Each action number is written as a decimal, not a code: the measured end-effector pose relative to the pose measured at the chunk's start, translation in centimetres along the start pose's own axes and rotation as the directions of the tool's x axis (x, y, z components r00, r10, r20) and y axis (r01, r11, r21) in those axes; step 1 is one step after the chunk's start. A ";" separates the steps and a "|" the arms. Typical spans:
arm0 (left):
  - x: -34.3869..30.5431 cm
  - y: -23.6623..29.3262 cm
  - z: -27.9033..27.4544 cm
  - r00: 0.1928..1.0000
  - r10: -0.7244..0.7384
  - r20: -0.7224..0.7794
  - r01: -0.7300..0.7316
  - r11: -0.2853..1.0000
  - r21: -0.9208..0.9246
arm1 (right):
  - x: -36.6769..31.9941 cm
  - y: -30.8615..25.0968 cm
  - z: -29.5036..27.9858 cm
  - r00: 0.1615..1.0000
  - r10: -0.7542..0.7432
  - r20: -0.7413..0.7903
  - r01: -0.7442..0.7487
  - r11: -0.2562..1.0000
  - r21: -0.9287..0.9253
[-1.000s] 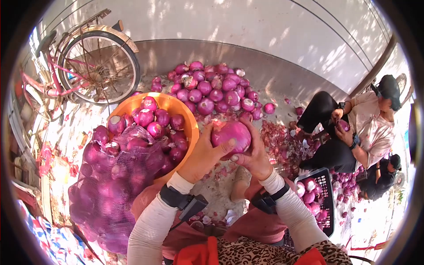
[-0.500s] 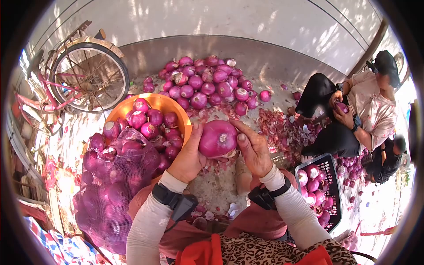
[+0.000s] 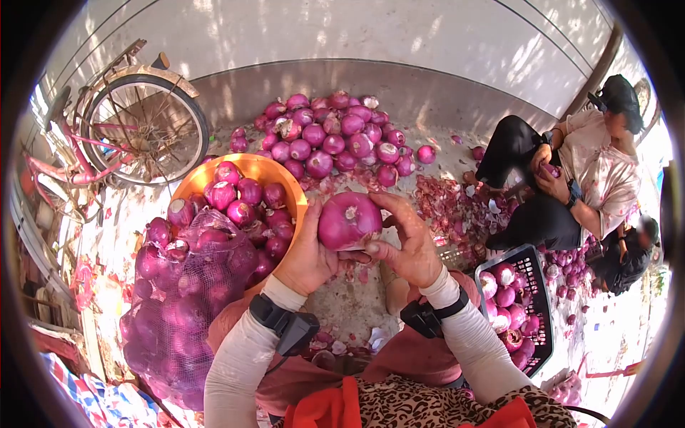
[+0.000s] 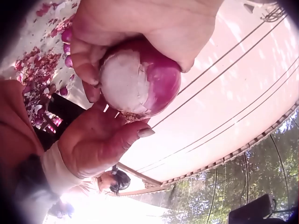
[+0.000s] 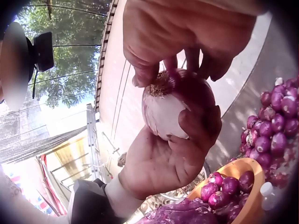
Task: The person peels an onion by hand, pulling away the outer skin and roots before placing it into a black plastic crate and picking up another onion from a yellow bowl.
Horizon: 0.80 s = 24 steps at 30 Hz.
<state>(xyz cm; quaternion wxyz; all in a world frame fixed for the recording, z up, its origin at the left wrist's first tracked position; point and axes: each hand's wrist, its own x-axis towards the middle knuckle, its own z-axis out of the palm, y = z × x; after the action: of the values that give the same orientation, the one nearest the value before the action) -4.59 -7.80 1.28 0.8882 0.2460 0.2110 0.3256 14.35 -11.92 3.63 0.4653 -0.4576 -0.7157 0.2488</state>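
Observation:
A large red onion [image 3: 349, 220] is between my two hands in front of my knees. My left hand [image 3: 305, 255] grips it from the left and below, fingers wrapped round its side. From the right, my right hand [image 3: 412, 246] holds it with curled fingers at its upper edge and the thumb by its lower edge. Pale flesh shows on the underside of the onion [image 4: 124, 80] in the left wrist view, bordered by purple skin. In the right wrist view, the right thumb lies by the onion's tan root tuft [image 5: 157, 89].
An orange tub [image 3: 300, 192] of red onions stands left, a purple mesh sack [image 3: 185, 314] of onions against it. An onion heap [image 3: 332, 135] lies by the wall. At right are a black crate [image 3: 540, 314], loose skins [image 3: 457, 214] and a seated person [image 3: 592, 164]. A bicycle [image 3: 135, 128] leans back left.
The onion has moved left and turned in my hands, its dried top now facing up toward the head camera. My right fingers have come closer round its right side since half a second ago.

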 end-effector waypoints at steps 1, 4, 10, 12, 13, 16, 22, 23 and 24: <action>0.0 0.0 0.0 1.000 -0.006 -0.009 0.005 0.999 -0.037 | 0.1 -0.2 0.1 1.000 -0.027 0.012 0.027 1.000 0.010; 0.3 -0.2 -0.3 0.998 -0.006 -0.055 0.000 0.994 -0.113 | 0.1 -0.3 0.4 1.000 -0.023 0.020 0.024 0.996 -0.081; 0.3 -0.3 0.3 0.999 0.021 -0.046 -0.026 0.992 -0.126 | 0.1 -0.6 1.1 0.985 -0.106 -0.136 0.084 0.983 -0.162; 0.4 -0.3 -0.3 1.000 0.010 -0.009 -0.011 0.990 -0.140 | 0.1 -0.6 1.5 0.979 -0.105 -0.177 0.079 0.986 -0.149; 0.4 -0.2 -0.4 1.000 0.005 0.011 -0.004 0.989 -0.148 | 0.0 -0.6 1.6 0.975 -0.105 -0.198 0.077 0.987 -0.144; 0.5 -0.3 0.1 0.995 0.028 -0.092 -0.038 0.992 -0.117 | -0.2 -0.3 1.9 0.972 -0.121 -0.203 0.083 0.979 -0.187; 0.4 -0.5 0.3 0.981 0.069 -0.183 -0.082 0.995 -0.065 | 0.1 -0.2 2.1 0.965 -0.151 -0.217 0.101 0.969 -0.223; 0.4 -0.5 0.4 0.977 0.099 -0.189 -0.110 0.993 -0.047 | 0.1 -0.2 2.1 0.973 -0.119 -0.197 0.081 0.978 -0.191; 0.6 -0.6 0.4 0.972 0.129 -0.195 -0.137 0.990 -0.028 | 0.0 -0.2 2.0 0.980 -0.088 -0.176 0.060 0.985 -0.159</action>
<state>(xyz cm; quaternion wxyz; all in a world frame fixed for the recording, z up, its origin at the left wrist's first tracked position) -3.70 -7.91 1.13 0.8448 0.2085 0.2721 0.4110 12.48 -11.86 2.96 0.5013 -0.4858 -0.7037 0.1326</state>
